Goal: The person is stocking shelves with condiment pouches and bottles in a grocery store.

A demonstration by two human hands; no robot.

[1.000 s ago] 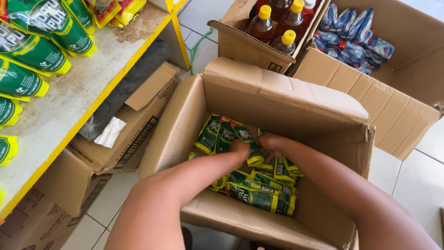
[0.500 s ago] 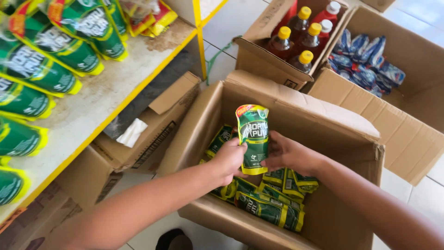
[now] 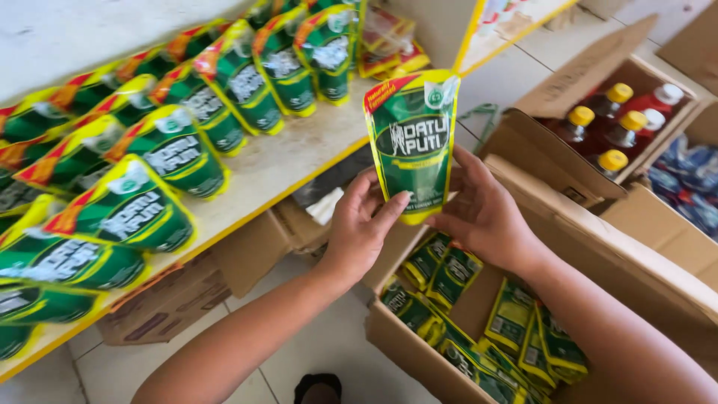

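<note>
A green pouch (image 3: 411, 146) with a yellow rim was held upright between both hands, its long axis running from bottom to top, spout corner uppermost. The left hand (image 3: 363, 224) was wrapped round its lower left edge, thumb pressed on the front; the right hand (image 3: 482, 213) was cupped against its lower right edge and back, fingers spread. The pouch was kept above the near left corner of an open cardboard box (image 3: 598, 262) in which more pouches (image 3: 516, 329) lay flat. The shelf (image 3: 277, 172), lined with matching pouches (image 3: 149, 187) lying slantwise, was set to the left and slightly farther away, nearer the left hand. Brown bottles (image 3: 606, 131) with yellow caps stood in another box at far right.
</note>
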